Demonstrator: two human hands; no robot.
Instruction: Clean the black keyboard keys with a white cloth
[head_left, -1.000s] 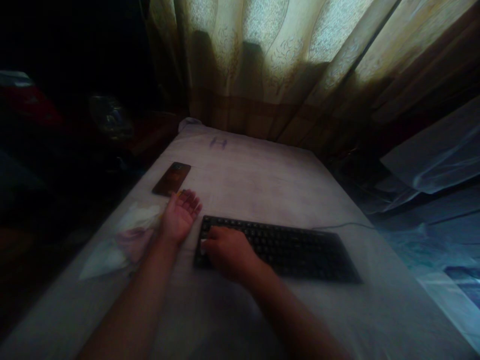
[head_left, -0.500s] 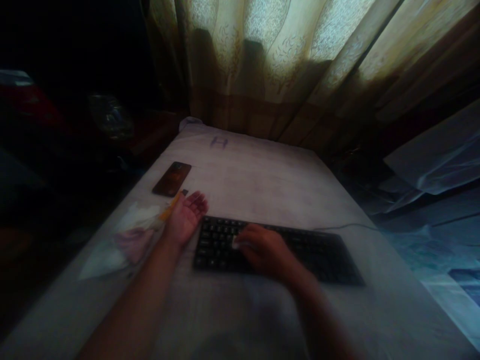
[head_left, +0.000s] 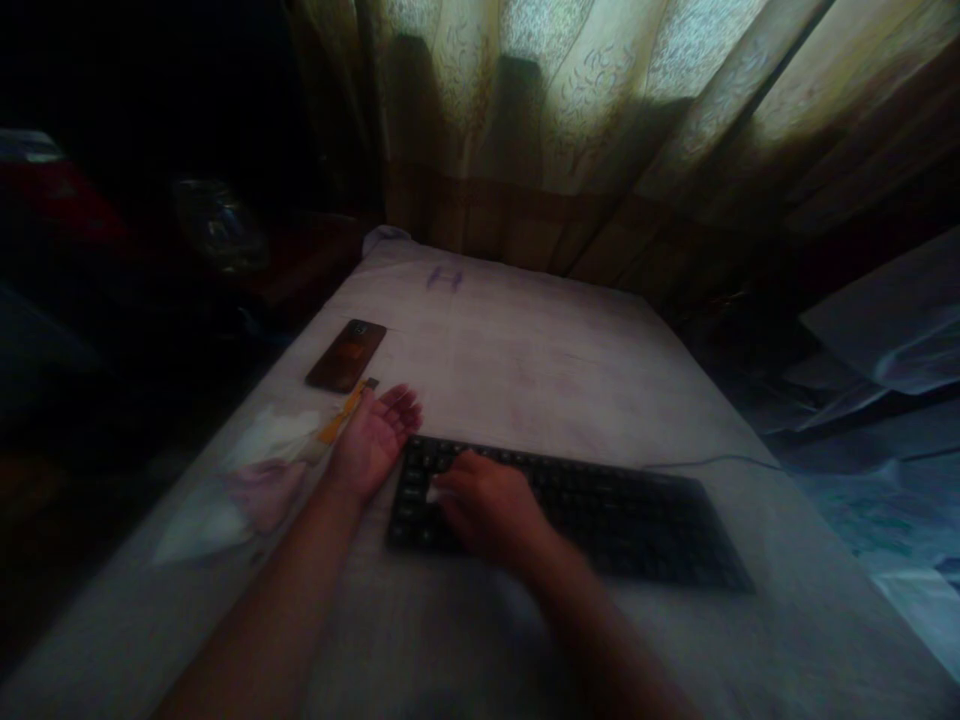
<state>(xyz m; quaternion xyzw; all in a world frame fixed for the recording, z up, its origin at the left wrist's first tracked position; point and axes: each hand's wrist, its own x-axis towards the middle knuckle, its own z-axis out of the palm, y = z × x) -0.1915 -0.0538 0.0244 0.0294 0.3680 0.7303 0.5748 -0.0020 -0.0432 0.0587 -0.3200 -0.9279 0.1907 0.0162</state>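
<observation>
A black keyboard (head_left: 600, 515) lies across the near part of a pale cloth-covered surface (head_left: 525, 350). My right hand (head_left: 484, 500) rests on its left keys with the fingers curled around a small pale thing I cannot name. My left hand (head_left: 375, 435) lies just left of the keyboard, tipped on its edge with the palm showing and the fingers loosely stretched, holding nothing. A thin orange tool (head_left: 341, 412) lies right behind that hand.
A dark phone (head_left: 346, 355) lies face up near the left edge. Crumpled white and pinkish cloth or plastic (head_left: 247, 480) sits left of my forearm. The keyboard's cable (head_left: 705, 462) runs off right. Curtains (head_left: 585, 110) hang behind; dark clutter at left, plastic sheets at right.
My right hand slid from the keyboard's left end toward its middle, then came back leftward. The left hand crept slightly forward. The view shifted a little.
</observation>
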